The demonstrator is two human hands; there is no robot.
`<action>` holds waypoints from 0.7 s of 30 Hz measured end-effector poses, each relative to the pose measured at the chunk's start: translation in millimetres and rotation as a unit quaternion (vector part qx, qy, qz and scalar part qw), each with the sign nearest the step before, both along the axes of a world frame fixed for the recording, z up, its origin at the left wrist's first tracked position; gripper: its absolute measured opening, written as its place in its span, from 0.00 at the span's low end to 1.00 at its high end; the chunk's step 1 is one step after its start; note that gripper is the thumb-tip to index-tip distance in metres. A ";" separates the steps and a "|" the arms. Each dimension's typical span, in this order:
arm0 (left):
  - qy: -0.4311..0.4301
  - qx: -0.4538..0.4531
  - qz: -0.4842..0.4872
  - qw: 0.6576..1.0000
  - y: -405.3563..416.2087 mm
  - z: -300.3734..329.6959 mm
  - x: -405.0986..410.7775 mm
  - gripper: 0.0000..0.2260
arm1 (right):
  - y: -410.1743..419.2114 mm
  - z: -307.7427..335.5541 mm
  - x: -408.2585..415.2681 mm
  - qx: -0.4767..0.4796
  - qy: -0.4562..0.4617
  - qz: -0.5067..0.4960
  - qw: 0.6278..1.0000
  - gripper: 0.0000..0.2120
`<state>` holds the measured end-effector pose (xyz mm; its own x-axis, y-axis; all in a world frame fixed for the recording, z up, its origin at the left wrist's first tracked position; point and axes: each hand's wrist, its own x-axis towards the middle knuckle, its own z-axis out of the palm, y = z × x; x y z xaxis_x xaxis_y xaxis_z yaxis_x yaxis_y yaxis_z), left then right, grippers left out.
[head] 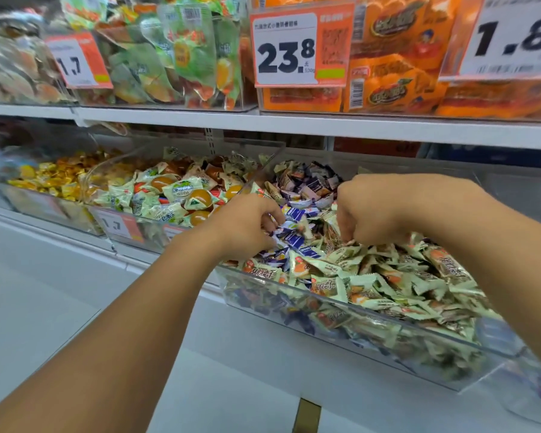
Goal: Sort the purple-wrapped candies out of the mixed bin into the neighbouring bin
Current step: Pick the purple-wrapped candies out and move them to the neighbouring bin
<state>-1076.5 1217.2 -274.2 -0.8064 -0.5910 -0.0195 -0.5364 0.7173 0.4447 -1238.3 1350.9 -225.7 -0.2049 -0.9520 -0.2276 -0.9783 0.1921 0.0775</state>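
Two bare forearms reach into the clear mixed bin (388, 326). The left hand (247, 226) has its fingers curled around purple-wrapped candies (297, 240) at the bin's left end; the right hand (375, 207) pinches down into pale green wrappers (397, 276), its catch hidden. Likely slips: green pieces snagged along, or candies spilling over the low front wall. Price tags read 23.8 (286, 54), 1.8 and 1.7

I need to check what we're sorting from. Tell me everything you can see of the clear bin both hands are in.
The mixed bin is a clear plastic, open-topped tray on the lower shelf, its front wall tilted toward the viewer. It is heaped with pale green wrapped candies and a cluster of purple-wrapped candies at its left. The left hand and right hand dig into the pile.
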 end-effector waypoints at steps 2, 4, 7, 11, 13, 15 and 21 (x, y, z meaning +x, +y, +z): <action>0.002 0.016 -0.005 1.000 -0.7 1.1 0.7 0.18 | -6.7 -0.2 6.7 -0.072 -0.051 0.012 0.996 0.06; -0.013 0.000 -0.015 1.000 -0.6 0.4 0.5 0.18 | -17.3 -9.9 15.5 -0.132 -0.081 0.029 0.987 0.17; -0.019 -0.045 -0.008 0.999 0.4 -3.4 -2.4 0.16 | -30.8 -32.5 22.1 -0.120 -0.092 0.047 0.987 0.19; 0.000 -0.076 0.008 0.997 2.1 -5.9 -6.1 0.11 | -28.7 -26.6 9.7 -0.057 -0.035 0.005 0.998 0.10; 0.015 -0.071 0.018 0.997 3.2 -4.4 -6.5 0.15 | -23.5 -20.0 6.2 0.005 0.007 -0.017 1.000 0.13; 0.027 -0.058 0.025 0.998 4.7 -2.1 -6.9 0.16 | -18.9 -15.2 4.6 0.055 0.032 -0.041 0.997 0.13; -0.003 -0.106 0.040 0.994 8.6 4.7 -9.3 0.08 | -18.1 -3.6 17.3 -0.066 -0.096 0.015 0.993 0.13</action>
<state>-1085.8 1225.8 -269.4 -0.7563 -0.6453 0.1074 -0.5985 0.7488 0.2848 -1221.0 1332.8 -229.3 -0.1417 -0.9810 -0.1328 -0.9780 0.1594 -0.1342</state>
